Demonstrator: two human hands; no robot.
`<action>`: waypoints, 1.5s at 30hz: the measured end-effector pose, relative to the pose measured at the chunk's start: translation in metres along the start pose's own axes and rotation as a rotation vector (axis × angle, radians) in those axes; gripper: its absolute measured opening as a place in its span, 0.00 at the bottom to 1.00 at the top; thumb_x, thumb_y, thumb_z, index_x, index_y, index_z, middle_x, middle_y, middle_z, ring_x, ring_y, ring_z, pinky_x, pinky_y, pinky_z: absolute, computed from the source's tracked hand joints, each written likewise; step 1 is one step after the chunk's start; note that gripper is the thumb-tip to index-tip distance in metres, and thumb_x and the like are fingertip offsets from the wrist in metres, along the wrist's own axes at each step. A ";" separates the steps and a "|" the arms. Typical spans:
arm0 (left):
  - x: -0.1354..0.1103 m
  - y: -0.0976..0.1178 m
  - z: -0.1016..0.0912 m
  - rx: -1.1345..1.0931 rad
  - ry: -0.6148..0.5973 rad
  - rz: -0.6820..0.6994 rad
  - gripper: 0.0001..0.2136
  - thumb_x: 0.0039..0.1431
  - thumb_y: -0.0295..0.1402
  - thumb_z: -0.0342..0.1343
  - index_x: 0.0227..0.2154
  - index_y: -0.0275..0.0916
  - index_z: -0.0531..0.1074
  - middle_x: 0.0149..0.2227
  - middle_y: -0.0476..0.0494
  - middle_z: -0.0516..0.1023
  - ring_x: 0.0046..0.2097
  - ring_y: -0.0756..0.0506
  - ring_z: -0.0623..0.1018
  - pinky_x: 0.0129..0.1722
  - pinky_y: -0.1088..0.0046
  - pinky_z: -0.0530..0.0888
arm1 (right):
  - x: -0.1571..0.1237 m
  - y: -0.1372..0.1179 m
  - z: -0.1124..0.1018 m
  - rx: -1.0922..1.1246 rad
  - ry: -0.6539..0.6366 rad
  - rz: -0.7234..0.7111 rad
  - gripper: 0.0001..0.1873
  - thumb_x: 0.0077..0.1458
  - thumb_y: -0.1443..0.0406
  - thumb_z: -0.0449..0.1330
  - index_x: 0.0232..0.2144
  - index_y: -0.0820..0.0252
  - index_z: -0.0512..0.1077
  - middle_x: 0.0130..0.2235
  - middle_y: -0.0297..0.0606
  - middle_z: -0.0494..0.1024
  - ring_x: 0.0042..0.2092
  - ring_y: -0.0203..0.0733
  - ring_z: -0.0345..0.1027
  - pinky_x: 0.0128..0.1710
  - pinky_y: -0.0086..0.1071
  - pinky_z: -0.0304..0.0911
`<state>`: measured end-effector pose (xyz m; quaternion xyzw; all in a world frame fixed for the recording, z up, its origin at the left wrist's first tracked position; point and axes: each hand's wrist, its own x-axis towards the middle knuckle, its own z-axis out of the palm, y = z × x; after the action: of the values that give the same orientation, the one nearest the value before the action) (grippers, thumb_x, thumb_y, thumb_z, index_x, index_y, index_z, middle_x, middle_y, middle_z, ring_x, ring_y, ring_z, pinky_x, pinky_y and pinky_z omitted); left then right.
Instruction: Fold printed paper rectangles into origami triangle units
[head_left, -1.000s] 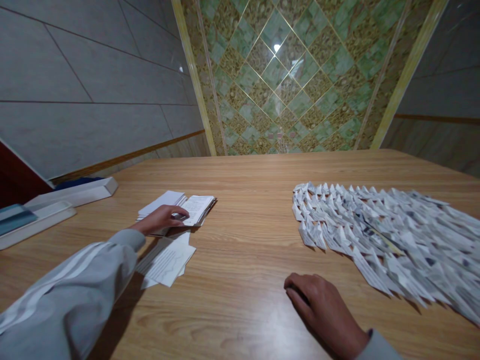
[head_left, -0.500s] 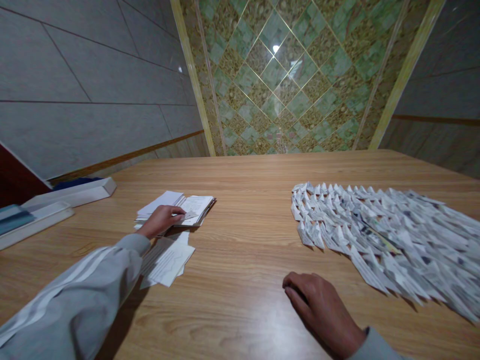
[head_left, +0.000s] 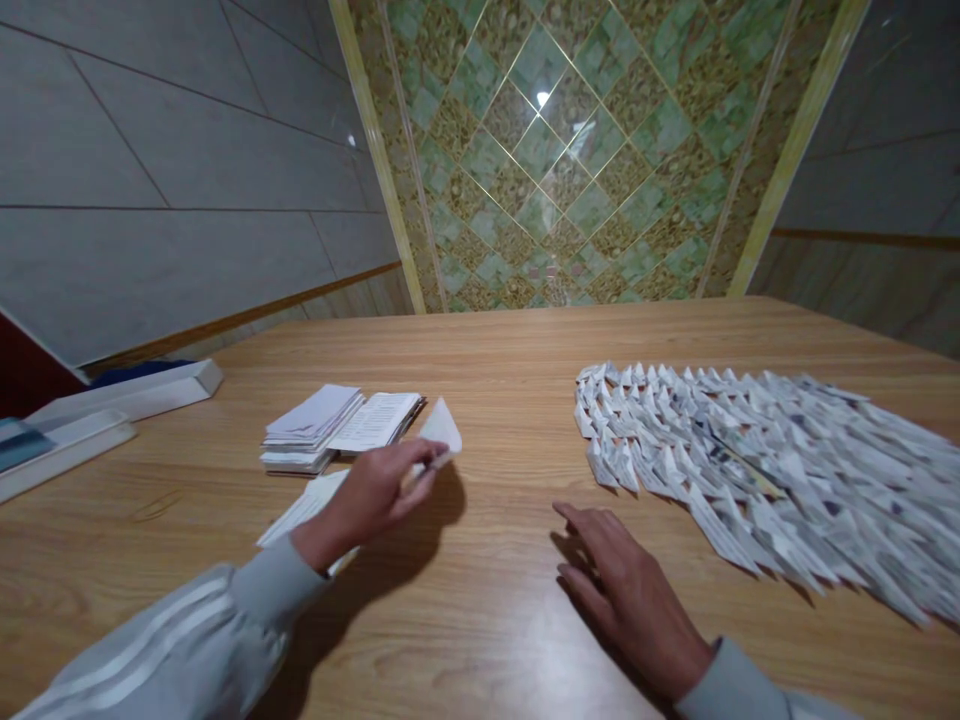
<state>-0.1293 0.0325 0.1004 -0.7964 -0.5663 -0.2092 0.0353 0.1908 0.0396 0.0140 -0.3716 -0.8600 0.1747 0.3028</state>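
Observation:
Pinched in the fingers of my left hand (head_left: 386, 490) is a sheet of paper (head_left: 442, 428), raised above the table. Behind that hand stand two stacks side by side: plain paper (head_left: 311, 415) on the left and printed paper (head_left: 377, 420) on the right. Loose sheets (head_left: 307, 508) lie partly hidden under my left wrist. My right hand (head_left: 619, 590) hovers low over or rests on the wood, I cannot tell which. Its thumb and fingers are apart and hold nothing. To its right spread rows of folded paper pieces (head_left: 720, 440) with pointed tips.
The wooden table (head_left: 495, 360) reaches back to a tiled wall (head_left: 555, 170). White open boxes (head_left: 75, 450) stand at the far left, one with something teal in it. Grey wall panels rise on both sides.
My left hand has come off the stacks and moved right and nearer, carrying a sheet of paper. My right hand has opened its fingers and shifted slightly forward.

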 end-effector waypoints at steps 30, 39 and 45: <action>-0.042 0.103 0.112 -0.383 0.074 0.056 0.30 0.66 0.31 0.53 0.68 0.44 0.50 0.68 0.37 0.61 0.67 0.40 0.65 0.63 0.61 0.68 | -0.001 0.013 -0.033 0.060 -0.170 0.202 0.14 0.63 0.63 0.58 0.25 0.59 0.69 0.30 0.34 0.72 0.37 0.42 0.63 0.39 0.34 0.54; -0.039 0.103 0.110 -0.305 0.063 0.092 0.24 0.69 0.34 0.51 0.66 0.39 0.56 0.66 0.34 0.64 0.65 0.41 0.68 0.59 0.65 0.71 | -0.006 0.019 -0.024 -0.038 -0.035 0.283 0.19 0.61 0.66 0.60 0.19 0.59 0.61 0.25 0.32 0.67 0.33 0.41 0.60 0.37 0.35 0.51; -0.038 0.103 0.113 -0.261 0.129 0.214 0.12 0.70 0.29 0.47 0.51 0.38 0.72 0.61 0.32 0.72 0.56 0.42 0.78 0.51 0.70 0.78 | -0.008 0.020 -0.021 -0.154 -0.006 0.272 0.11 0.57 0.69 0.64 0.26 0.58 0.65 0.29 0.33 0.68 0.35 0.44 0.60 0.37 0.35 0.50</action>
<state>-0.0118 -0.0048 0.0024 -0.8348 -0.4430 -0.3268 -0.0101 0.2194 0.0483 0.0157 -0.5063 -0.8135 0.1489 0.2443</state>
